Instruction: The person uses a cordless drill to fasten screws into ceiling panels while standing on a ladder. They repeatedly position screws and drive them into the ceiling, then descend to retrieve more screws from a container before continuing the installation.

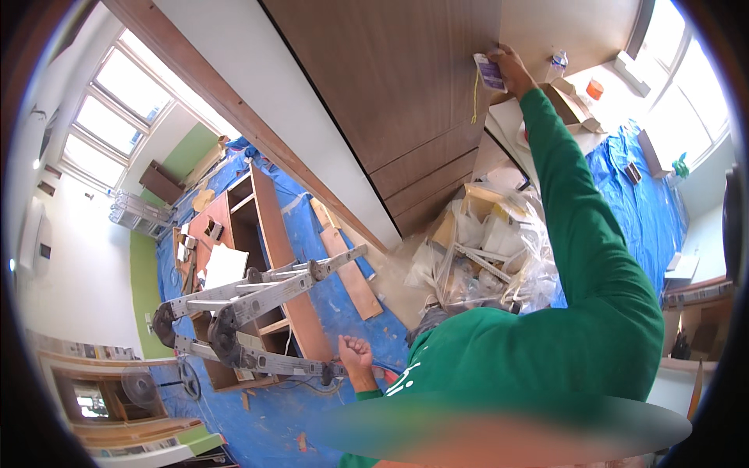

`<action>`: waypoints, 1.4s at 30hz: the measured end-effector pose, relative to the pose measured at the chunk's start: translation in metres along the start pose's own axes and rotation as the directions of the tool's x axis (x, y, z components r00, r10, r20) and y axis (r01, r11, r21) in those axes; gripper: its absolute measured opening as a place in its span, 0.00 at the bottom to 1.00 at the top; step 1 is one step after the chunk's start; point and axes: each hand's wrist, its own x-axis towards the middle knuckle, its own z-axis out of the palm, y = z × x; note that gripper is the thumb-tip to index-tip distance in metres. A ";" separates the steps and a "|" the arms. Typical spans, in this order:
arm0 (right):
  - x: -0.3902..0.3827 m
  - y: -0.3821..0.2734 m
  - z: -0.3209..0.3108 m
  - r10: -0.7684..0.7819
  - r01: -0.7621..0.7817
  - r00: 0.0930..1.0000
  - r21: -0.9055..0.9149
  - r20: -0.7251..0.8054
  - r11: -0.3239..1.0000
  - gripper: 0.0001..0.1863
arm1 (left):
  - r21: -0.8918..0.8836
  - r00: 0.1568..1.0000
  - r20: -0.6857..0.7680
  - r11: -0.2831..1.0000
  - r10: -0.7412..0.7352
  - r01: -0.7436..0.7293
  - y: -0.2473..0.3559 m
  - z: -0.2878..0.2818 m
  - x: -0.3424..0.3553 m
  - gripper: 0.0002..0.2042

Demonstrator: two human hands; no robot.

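Observation:
My right arm, in a green sleeve, stretches up and away along the tall brown wood-grain cabinet (406,86). At the cabinet's right edge, my right hand (513,72) is closed on a small purple-and-white packet (489,73), held near the brown face. From the packet a thin yellow cord (475,101) hangs down. My left hand (356,352) is low at my side, its fingers curled in loosely and nothing visible in them. Close to it on the left lies the end of a grey folding ladder (265,300).
The ladder stands beside a long wooden cabinet carcass (269,210) on blue sheeting (300,234). Below the brown cabinet sits a clear bag of scraps (491,242). An open cardboard box (573,105), a plastic bottle (557,65) and an orange tape roll (594,89) are at the far right.

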 end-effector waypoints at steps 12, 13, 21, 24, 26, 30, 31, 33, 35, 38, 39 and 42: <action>-0.197 -0.040 -0.054 -0.166 0.156 0.986 -0.204 -0.030 0.966 0.18 | 0.616 0.881 0.179 0.748 -0.438 0.247 -0.216 0.179 0.004 0.16; -0.218 -0.046 -0.061 -0.199 0.193 0.980 -0.247 0.000 0.950 0.18 | 0.670 0.837 0.186 0.690 -0.514 0.275 -0.236 0.197 0.000 0.16; -0.377 -0.083 -0.063 -0.205 0.287 0.930 -0.252 0.307 0.924 0.22 | 0.897 0.747 0.187 0.420 -0.638 0.135 -0.353 0.266 -0.068 0.15; -0.413 -0.103 -0.050 -0.023 0.157 0.903 -0.280 0.429 0.947 0.24 | 0.850 0.795 0.155 0.489 -0.587 0.196 -0.358 0.255 -0.072 0.15; -0.428 -0.106 -0.036 -0.015 0.145 0.896 -0.261 0.443 0.955 0.24 | 0.822 0.814 0.125 0.519 -0.568 0.236 -0.345 0.243 -0.080 0.15; -0.448 -0.090 -0.019 -0.213 0.378 0.813 -0.214 0.542 0.900 0.27 | 0.757 0.840 0.090 0.585 -0.535 0.291 -0.326 0.219 -0.093 0.16; -0.448 -0.093 -0.017 -0.139 0.323 0.787 -0.210 0.601 0.923 0.27 | 0.737 0.845 0.091 0.606 -0.528 0.299 -0.320 0.211 -0.093 0.16; -0.443 -0.101 -0.016 0.001 0.210 0.709 -0.213 0.705 0.954 0.26 | 0.705 0.857 0.086 0.639 -0.508 0.308 -0.309 0.195 -0.091 0.16; -0.435 -0.103 -0.019 0.039 0.182 0.653 -0.207 0.756 0.961 0.24 | 0.671 0.862 0.083 0.668 -0.500 0.323 -0.295 0.180 -0.095 0.16; -0.415 -0.071 -0.035 0.058 0.112 0.711 -0.194 0.701 0.975 0.16 | 0.658 0.872 0.108 0.692 -0.477 0.297 -0.287 0.171 -0.101 0.16; -0.404 -0.057 -0.040 0.070 0.119 0.761 -0.245 0.645 0.962 0.14 | 0.652 0.878 0.119 0.703 -0.464 0.283 -0.285 0.177 -0.107 0.17; -0.359 -0.012 -0.058 0.214 0.072 0.825 -0.474 0.523 0.878 0.10 | 0.628 0.900 0.108 0.730 -0.422 0.268 -0.276 0.208 -0.142 0.17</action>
